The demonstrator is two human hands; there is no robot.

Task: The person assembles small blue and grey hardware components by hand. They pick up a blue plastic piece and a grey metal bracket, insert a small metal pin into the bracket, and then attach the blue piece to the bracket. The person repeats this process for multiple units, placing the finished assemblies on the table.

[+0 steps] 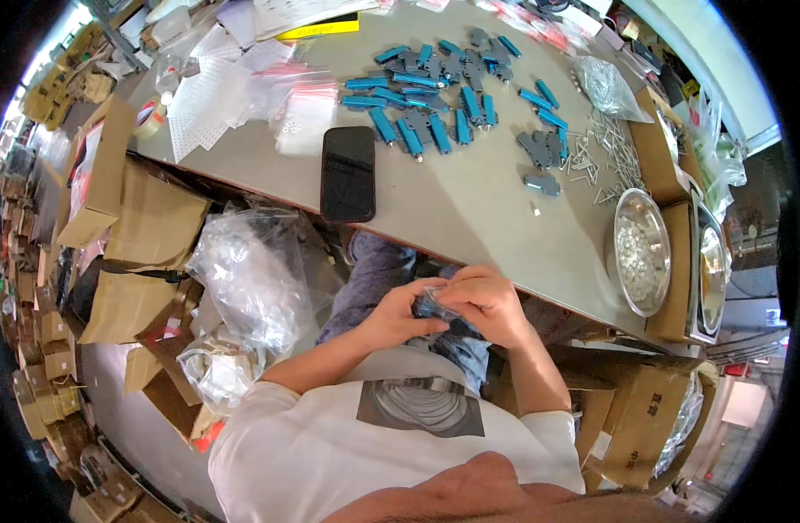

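Just in front of the table's near edge, my left hand (394, 315) is closed around a small dark grey-blue part (429, 304). The fingers of my right hand (489, 302) pinch the same part from its right side. Much of it is hidden by fingers, so its full shape does not show. Across the table (469, 222) lies a loose pile of blue-and-grey plastic pieces (417, 80). Several grey pieces (541, 148) lie apart to the right, near a small white piece (536, 209) and scattered metal pins (611, 157).
A black phone (347, 174) lies at the near edge. Small clear bags (306, 113) and white perforated sheets (210, 103) are at left. On the right stand a metal bowl (622, 283) of white bits and cardboard boxes (661, 148). Plastic-filled cartons (151, 227) flank my legs.
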